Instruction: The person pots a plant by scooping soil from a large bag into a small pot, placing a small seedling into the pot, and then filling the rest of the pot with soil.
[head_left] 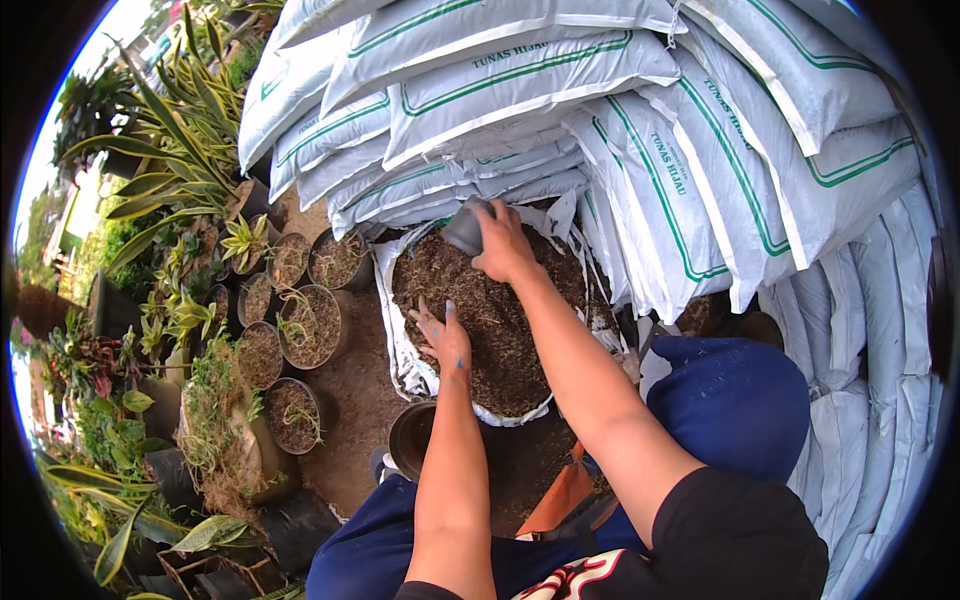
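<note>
An opened white sack (403, 362), full of dark brown, fibrous soil (495, 345), stands in front of me. At its far side my right hand (503, 243) grips a small grey pot (464, 230), tilted low over the soil; its inside is hidden. My left hand (443, 338) is above the near left part of the soil, fingers spread and holding nothing. Bits of soil and blue-grey smudges mark its fingers. Just below the sack, partly behind my left forearm, sits an empty-looking dark pot (408, 440).
Tall stacks of filled white sacks (520, 80) with green lines rise behind and to the right. On the left stand several black pots (312, 328) with soil and small plants, beside spiky-leaved plants (180, 130). An orange piece (558, 497) lies between my legs.
</note>
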